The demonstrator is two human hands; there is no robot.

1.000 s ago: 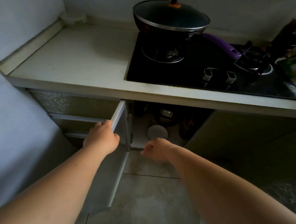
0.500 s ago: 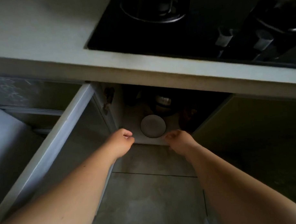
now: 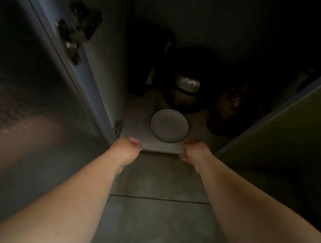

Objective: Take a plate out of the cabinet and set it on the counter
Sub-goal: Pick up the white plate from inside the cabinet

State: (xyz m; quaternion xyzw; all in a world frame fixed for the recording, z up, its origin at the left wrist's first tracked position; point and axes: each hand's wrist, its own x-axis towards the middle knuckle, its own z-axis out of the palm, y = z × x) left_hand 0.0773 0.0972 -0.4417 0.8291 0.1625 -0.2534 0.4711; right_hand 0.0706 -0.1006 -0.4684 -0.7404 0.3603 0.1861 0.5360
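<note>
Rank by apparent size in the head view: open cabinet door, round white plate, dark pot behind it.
1. Grey open cabinet door, nearest the camera.
2. Dark pot.
3. Round white plate, roughly alike; unsure.

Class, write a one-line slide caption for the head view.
Both hands reach toward a white plate on the open cabinet's floor.

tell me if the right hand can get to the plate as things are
Probably yes. The right hand is at the shelf's front edge just short of the plate, both doors are open, and nothing lies between them.
</note>
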